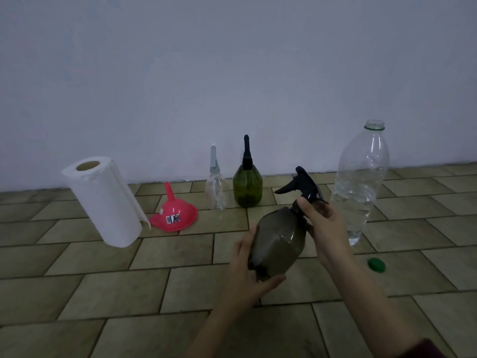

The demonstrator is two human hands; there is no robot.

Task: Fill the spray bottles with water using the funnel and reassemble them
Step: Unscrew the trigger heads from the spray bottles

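A dark smoky spray bottle (277,244) is tilted above the tiled floor between both hands. My left hand (247,275) grips its round body from below and behind. My right hand (322,220) curls round the neck just under the black trigger head (302,183). A green spray bottle (247,187) and a small clear spray bottle (216,189) stand upright by the wall. The red funnel (174,215) lies mouth down, spout up, to their left. A large clear water bottle (361,184) stands uncapped at the right, partly filled.
A white paper towel roll (105,200) stands at the left. A green cap (376,264) lies on the tiled floor (129,293) near the water bottle's base. A pale wall rises behind everything.
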